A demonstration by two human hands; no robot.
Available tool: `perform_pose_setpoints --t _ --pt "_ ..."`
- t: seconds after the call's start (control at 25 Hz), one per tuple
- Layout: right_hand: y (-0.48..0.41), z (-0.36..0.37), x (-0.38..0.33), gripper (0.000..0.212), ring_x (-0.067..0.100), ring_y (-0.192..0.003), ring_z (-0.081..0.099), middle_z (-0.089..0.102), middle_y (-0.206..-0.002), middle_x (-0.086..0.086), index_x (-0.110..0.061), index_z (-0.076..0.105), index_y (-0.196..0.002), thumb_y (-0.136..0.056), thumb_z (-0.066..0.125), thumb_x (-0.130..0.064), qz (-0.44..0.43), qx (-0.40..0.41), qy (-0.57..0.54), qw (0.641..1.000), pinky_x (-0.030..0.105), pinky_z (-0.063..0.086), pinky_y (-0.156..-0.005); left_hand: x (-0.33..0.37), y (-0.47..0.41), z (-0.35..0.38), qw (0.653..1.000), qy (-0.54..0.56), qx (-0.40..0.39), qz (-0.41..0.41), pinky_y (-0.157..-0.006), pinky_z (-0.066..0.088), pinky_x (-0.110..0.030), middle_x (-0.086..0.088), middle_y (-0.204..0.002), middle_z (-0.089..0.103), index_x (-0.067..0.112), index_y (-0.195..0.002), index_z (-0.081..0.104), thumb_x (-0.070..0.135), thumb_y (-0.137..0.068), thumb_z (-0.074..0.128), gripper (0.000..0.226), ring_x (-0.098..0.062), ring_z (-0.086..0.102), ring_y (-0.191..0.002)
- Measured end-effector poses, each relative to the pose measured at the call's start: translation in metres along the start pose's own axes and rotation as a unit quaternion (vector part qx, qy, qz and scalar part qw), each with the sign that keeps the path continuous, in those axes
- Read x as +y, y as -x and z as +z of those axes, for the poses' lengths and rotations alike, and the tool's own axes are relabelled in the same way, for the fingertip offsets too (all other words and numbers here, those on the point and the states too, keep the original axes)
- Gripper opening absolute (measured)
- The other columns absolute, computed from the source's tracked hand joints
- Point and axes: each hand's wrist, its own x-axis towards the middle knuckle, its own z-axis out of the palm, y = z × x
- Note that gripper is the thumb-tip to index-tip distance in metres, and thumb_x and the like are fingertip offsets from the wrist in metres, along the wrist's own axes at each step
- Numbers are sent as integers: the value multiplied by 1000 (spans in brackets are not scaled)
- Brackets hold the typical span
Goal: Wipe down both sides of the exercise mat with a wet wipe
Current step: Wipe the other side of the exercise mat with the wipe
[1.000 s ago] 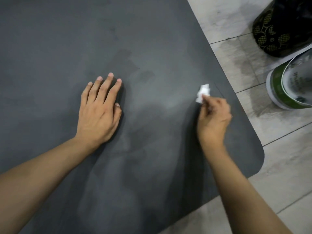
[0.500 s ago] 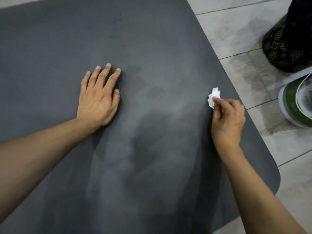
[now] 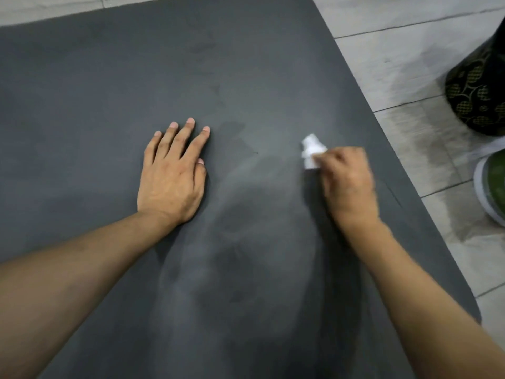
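Head view looks down over the person's two bare forearms onto a dark grey exercise mat (image 3: 109,91), which lies flat on a pale tiled floor (image 3: 404,64) and fills most of the picture. Its right edge runs slantwise from the top to a rounded corner at the lower right, and a strip of tile shows past its far edge at the top left. The left hand (image 3: 172,179) rests palm down on the mat near the middle, fingers (image 3: 188,132) straight and slightly spread, thumb tucked beside the index finger; it holds nothing. The right hand (image 3: 348,184) is over the mat to the right, well apart from the other, knuckles up, its fingers curled round a small crumpled white wet wipe (image 3: 311,150). The wipe sticks out past the fingertips on the hand's far left side and appears to touch the mat, well inside the right edge. This hand and the wipe are a little blurred, so I cannot tell which fingers pinch it. Between and below the hands the mat carries pale, hazy streaks beside darker patches. Off the mat on the right, on the tiles, stands a black object (image 3: 475,86) with a gold pattern, cut off by the frame, and nearer the person a round green thing (image 3: 496,181) with a white rim, only partly seen. The tiles near them look darker and smeared.
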Motion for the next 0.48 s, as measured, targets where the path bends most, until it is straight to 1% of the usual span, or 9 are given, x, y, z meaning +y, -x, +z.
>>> perform_pose_setpoints --t 0.08,0.12,0.16,0.2,0.28,0.36,0.4,0.44,0.48 --pt "-15 -8 32 24 33 -91 53 62 -98 11 -13 72 -104 -90 55 -5 149 52 19 987 43 47 -80 1 0 0 1000 -2 5 -1 -126 14 -47 -8 -164 33 22 -158 35 29 -101 29 58 -31 26 -153" --pt "-16 -3 22 25 32 -93 54 62 -99 10 -14 73 -105 -89 55 -5 211 72 6 975 41 46 -83 1 0 0 1000 -4 9 -2 -126 15 -48 -8 -164 34 21 -157 36 29 -100 30 58 -32 27 -152" --pt "-13 5 0 26 30 -92 54 62 -99 9 -14 73 -104 -88 55 -4 229 84 -20 970 40 46 -83 1 0 0 1000 -6 11 -3 -126 16 -48 -8 -164 34 21 -157 36 29 -100 30 58 -32 27 -152" --pt "-7 13 -33 26 27 -91 54 63 -98 9 -12 73 -104 -88 55 -3 199 83 -65 974 38 47 -82 2 0 0 1000 -5 10 -5 -126 16 -48 -8 -163 34 21 -157 37 29 -100 31 58 -32 28 -152" --pt "16 28 -103 24 23 -90 53 66 -98 9 -7 73 -108 -91 56 -1 34 49 -145 988 31 49 -86 1 0 0 1000 -4 10 -5 -126 17 -49 -8 -163 35 21 -157 37 28 -100 30 58 -32 29 -152" --pt "29 29 -128 23 25 -90 54 66 -100 10 -5 71 -113 -94 60 -1 -122 -18 -158 980 31 49 -88 -1 -1 1 1000 -4 9 0 -126 17 -48 -7 -164 34 21 -157 37 28 -100 29 58 -31 28 -152" --pt "21 28 -112 23 26 -88 53 66 -98 10 -6 70 -115 -94 61 -4 -165 -37 -142 975 32 49 -86 -2 -1 0 1000 -4 7 1 -126 17 -48 -7 -164 34 21 -157 37 29 -100 29 58 -31 28 -152" --pt "8 28 -86 22 25 -85 51 65 -94 11 -7 70 -114 -94 61 -6 -167 -30 -114 979 33 48 -82 -2 -1 0 1000 -4 6 0 -126 16 -48 -7 -164 34 21 -157 36 29 -100 29 58 -31 28 -152" --pt "-6 27 -56 21 25 -83 48 63 -90 12 -8 71 -111 -93 60 -8 -128 -6 -75 989 35 46 -77 -2 -1 0 1000 -5 7 -1 -126 17 -48 -7 -164 34 21 -157 37 29 -100 29 58 -30 28 -152"
